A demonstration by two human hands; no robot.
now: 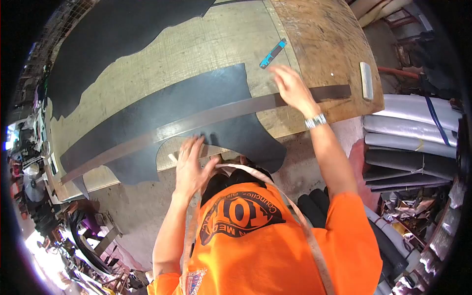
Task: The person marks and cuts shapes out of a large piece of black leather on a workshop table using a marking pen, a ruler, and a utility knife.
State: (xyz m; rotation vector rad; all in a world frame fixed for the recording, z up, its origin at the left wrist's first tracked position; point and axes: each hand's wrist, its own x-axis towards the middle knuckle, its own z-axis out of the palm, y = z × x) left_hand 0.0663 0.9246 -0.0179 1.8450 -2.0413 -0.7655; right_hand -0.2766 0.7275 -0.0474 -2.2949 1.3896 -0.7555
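Note:
A dark sheet of leather-like material (216, 83) lies on the worktable, with a long brown straightedge (196, 120) across it. My left hand (189, 164) is at the sheet's near edge, fingers stretched out and holding nothing. Its fingertips reach the dark material just below the straightedge. Over the straightedge's right part is my right hand (293, 91), with a metal watch at the wrist. The fingers of this hand are apart and point at a blue and black utility knife (273, 53), which lies on the table just beyond the fingertips.
A larger dark sheet (118, 34) covers the table's far left. Near the right edge of the table (324, 49) lies a pale rectangular block (366, 80). Folded silver and dark rolls (413, 128) are stacked at right. A tape measure (307, 231) hangs over my orange shirt.

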